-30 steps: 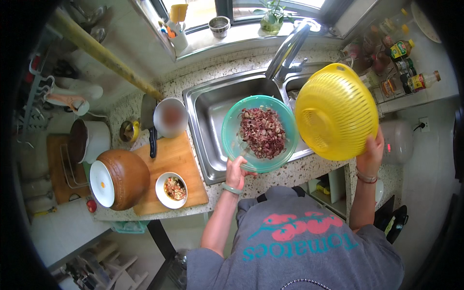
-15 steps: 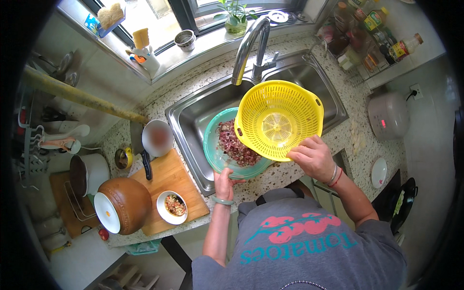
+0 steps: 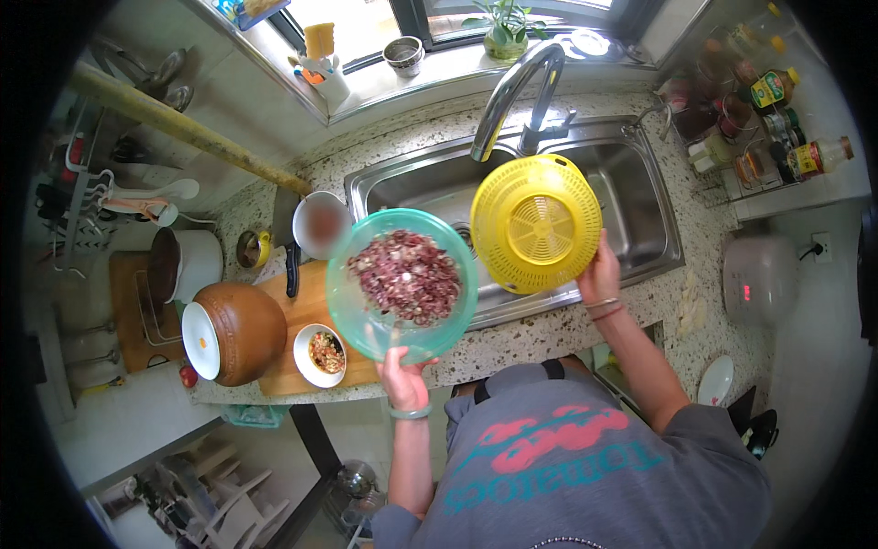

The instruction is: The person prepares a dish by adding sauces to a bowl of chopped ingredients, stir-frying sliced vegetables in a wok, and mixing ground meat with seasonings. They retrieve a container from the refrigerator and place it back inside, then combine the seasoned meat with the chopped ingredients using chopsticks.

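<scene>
My left hand (image 3: 405, 377) grips the near rim of a translucent green bowl (image 3: 357, 334). Chopped purple-red and pale pieces (image 3: 412, 279) lie in that bowl, which is raised over the sink's left edge and the cutting board. A yellow plastic colander (image 3: 540, 229) is in my right hand (image 3: 601, 270), held by its right side over the sink. Its round base appears turned up toward me, and nothing shows on it. The fingers of my right hand are partly hidden behind the colander.
A double steel sink (image 3: 631, 220) with a curved faucet (image 3: 521, 87) lies beyond my hands. On the left are a wooden cutting board (image 3: 279, 380), a brown clay jar (image 3: 240, 334), a white bowl of chopped seasoning (image 3: 320, 355), a black-handled knife (image 3: 293, 270) and another white bowl (image 3: 322, 224).
My left hand has lifted the green bowl out of the sink toward the left, above the board. The colander has been turned over in my right hand, from inside showing to base showing.
</scene>
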Motion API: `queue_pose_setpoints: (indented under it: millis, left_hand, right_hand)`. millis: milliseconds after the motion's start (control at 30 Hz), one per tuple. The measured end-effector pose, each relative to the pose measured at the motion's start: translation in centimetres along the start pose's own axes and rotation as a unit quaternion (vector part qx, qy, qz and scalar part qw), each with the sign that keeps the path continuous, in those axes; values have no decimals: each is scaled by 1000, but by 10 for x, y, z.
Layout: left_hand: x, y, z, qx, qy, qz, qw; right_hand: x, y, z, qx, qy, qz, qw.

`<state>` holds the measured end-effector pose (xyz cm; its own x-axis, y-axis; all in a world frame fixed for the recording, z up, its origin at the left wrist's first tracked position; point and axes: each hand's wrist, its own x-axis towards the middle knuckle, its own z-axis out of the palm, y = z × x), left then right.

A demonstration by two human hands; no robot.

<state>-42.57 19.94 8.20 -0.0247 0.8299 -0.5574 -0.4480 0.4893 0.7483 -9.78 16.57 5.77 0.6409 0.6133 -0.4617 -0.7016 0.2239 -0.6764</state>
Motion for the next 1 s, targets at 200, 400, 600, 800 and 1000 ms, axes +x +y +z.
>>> queue_pose_setpoints:
  millis: [200,400,600,800,1000]
  left_hand:
    - [-24,21,18,-2,35,62,997]
    - [-27,9,13,1,51,32,998]
    - [-25,-2,14,5,-8,-34,999]
    - [-17,-18,27,-14,-103,-107,989]
    - [-27,-18,56,26,-147,-87,985]
  right_hand:
    - [62,108,-30,-110,153,4,982]
    - [69,85,-19,-108,143,24,983]
    - [49,-2,-34,-47,69,-26,996]
    - [60,-62,-105,-478,27,-269,835]
    - [96,-10,-136,-758,-106,-189,615]
